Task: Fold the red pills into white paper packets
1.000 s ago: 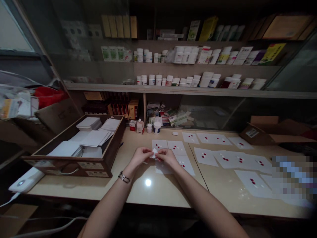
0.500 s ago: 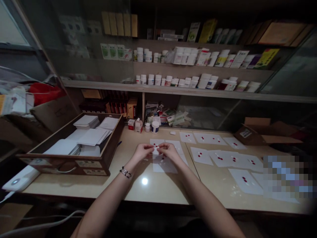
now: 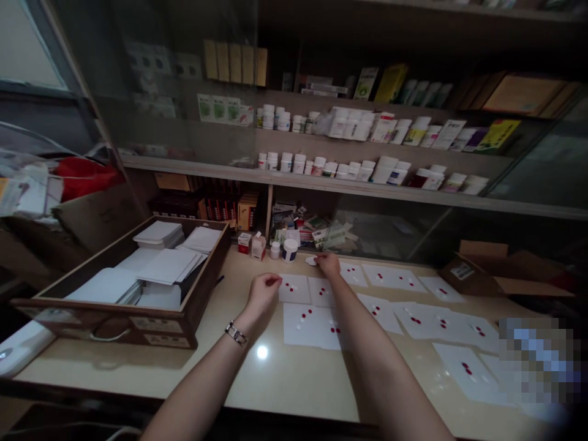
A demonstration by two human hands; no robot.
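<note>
My left hand (image 3: 263, 288) rests with curled fingers on the edge of a white paper square (image 3: 294, 288) that carries red pills. My right hand (image 3: 329, 264) is stretched out to the far side of the counter, its fingers closed beside a small white packet (image 3: 311, 260); whether it grips the packet I cannot tell. Several more paper squares (image 3: 312, 324) with red and white pills lie in rows on the beige counter (image 3: 275, 373) under and to the right of my right forearm.
A wooden drawer (image 3: 138, 288) full of white paper stacks sits on the counter's left. Small pill bottles (image 3: 289, 250) and boxes (image 3: 258, 246) stand at the back edge. Shelves (image 3: 367, 184) with many medicine bottles rise behind. An open cardboard box (image 3: 500, 278) lies at the right.
The hands were together folding a small white paper near the middle. Now they have parted: the right hand has reached to the back of the counter, the left has dropped onto a paper square.
</note>
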